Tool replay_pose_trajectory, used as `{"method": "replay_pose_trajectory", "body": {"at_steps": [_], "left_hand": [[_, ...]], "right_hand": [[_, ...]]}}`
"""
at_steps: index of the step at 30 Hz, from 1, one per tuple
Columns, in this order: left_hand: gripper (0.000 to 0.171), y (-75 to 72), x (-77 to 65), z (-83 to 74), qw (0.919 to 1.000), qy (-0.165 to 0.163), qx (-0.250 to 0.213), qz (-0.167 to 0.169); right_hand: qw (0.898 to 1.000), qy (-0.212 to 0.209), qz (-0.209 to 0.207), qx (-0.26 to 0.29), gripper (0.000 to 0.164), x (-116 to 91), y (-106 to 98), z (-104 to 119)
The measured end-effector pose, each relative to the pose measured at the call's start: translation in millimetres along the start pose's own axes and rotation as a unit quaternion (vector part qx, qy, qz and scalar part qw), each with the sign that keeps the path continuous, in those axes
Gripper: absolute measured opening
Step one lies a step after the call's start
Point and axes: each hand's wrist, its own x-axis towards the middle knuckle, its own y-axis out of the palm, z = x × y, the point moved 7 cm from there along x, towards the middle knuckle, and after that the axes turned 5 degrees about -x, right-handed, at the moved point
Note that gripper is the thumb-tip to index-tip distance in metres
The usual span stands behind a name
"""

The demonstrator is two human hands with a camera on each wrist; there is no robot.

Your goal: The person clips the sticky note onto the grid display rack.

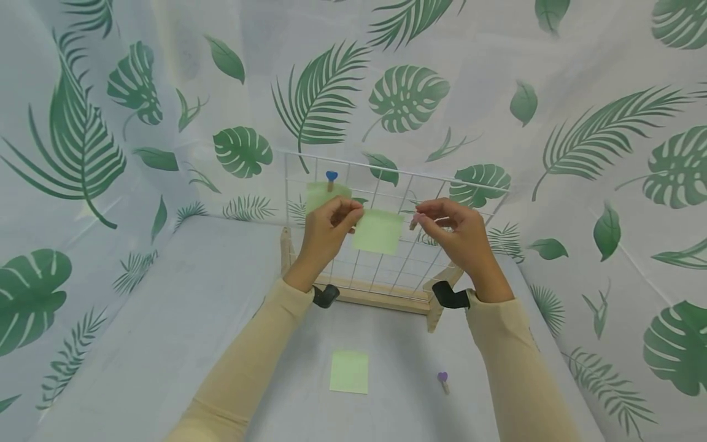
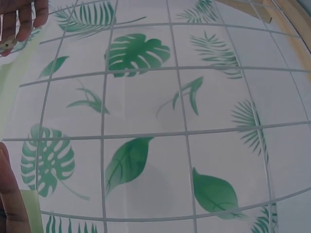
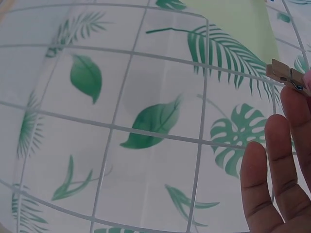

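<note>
Holding a pale green sticky note up against the white wire grid, the left hand pinches the note's upper left corner between thumb and fingertips, so its grip is closed on the paper. The note hangs flat in front of the grid's middle squares, just right of that hand. The right hand is raised beside the note's right edge, its grip pinching a small wooden clothespin; in the right wrist view the peg's tip lies at a grid wire, with the fingers straight below it.

A second green note is fastened to the grid's upper left by a blue-topped clip. The grid stands upright in a wooden stand at the far end of the grey surface. Nearer the person, a third green note lies flat on the surface, with a purple-topped clip well to its right. Leaf-printed cloth drapes all around.
</note>
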Motion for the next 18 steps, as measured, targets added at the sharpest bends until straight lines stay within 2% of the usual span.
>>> {"method": "replay_pose_trajectory", "body": {"at_steps": [18], "left_hand": [[0.016,4.3,10.1,-1.6,0.9999,0.007,0.002,-0.014]], "right_hand": [[1.000,-0.002,-0.011,-0.013,0.013,9.7,-4.5,5.1]]}}
